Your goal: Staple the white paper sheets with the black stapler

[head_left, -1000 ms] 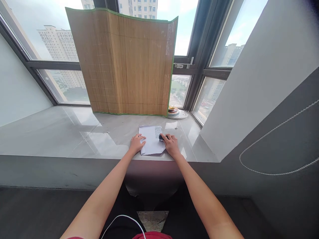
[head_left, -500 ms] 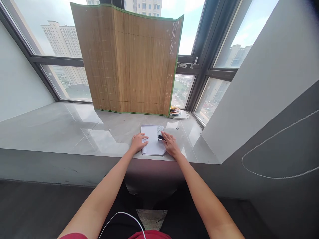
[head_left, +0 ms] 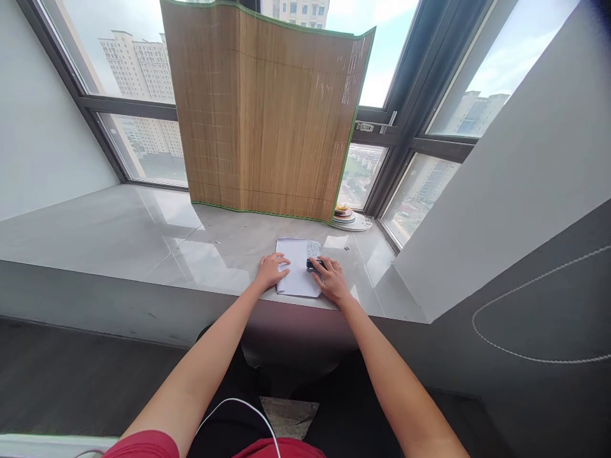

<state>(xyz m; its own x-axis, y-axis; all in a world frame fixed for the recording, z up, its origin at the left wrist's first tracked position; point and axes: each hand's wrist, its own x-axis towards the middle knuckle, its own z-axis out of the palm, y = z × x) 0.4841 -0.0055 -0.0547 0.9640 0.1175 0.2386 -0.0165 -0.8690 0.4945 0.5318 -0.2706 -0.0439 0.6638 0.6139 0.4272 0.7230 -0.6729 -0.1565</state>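
Note:
A stack of white paper sheets lies on the tiled window sill in front of me. My left hand rests open on its left edge, fingers spread. On the right side of the paper, my right hand is closed over a small black stapler, partly hidden under the fingers. A speckled grey patterned piece shows at the paper's upper right, just beyond the stapler. Two tiny dark strips lie on the sill to the right of the paper.
A bamboo mat with green edging stands upright against the window behind the paper. Stacked plates sit at its right. The sill ends in a front edge near my wrists. A beaded cord hangs on the right.
The whole view has shifted and tilted slightly. My right hand's fingers have spread a little over the stapler. The left hand stays on the paper's left edge.

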